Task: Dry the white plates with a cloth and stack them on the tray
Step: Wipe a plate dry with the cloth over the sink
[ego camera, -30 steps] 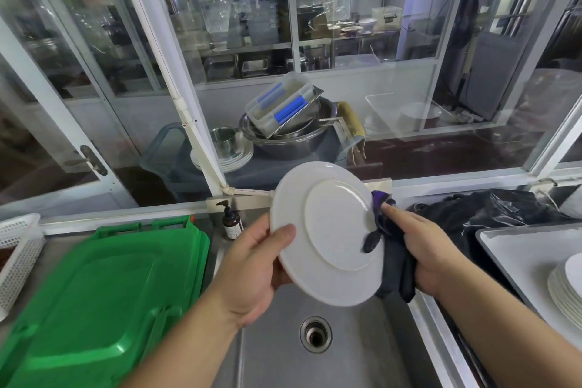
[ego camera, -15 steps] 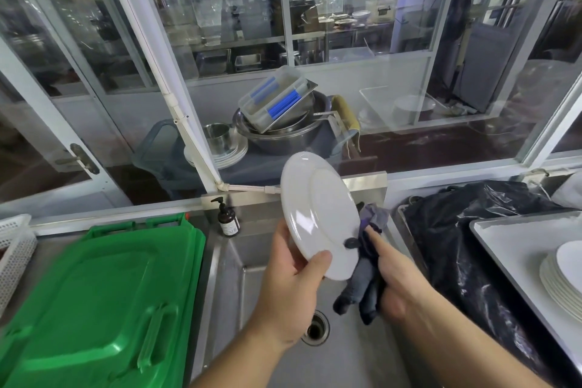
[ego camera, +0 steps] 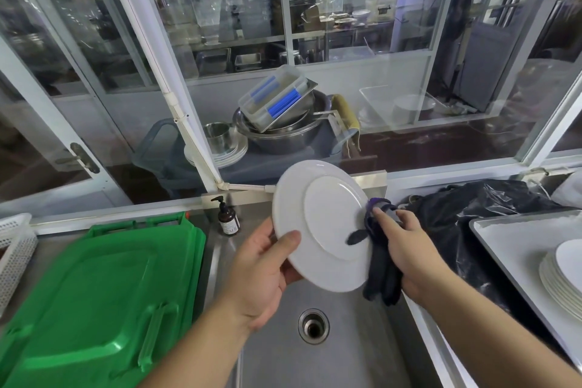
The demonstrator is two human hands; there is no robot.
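- Turned since a moment ago, the plate (ego camera: pixel 318 224) now shows its underside, mid-frame over the sink (ego camera: pixel 346 356).
- Left hand (ego camera: pixel 261 271) grips its lower-left rim.
- Right hand (ego camera: pixel 406 249) pinches the cloth (ego camera: pixel 378 274) over its right edge.
- Tray (ego camera: pixel 504 239) at right edge holds the stack (ego camera: pixel 563 277), bare room left of it.
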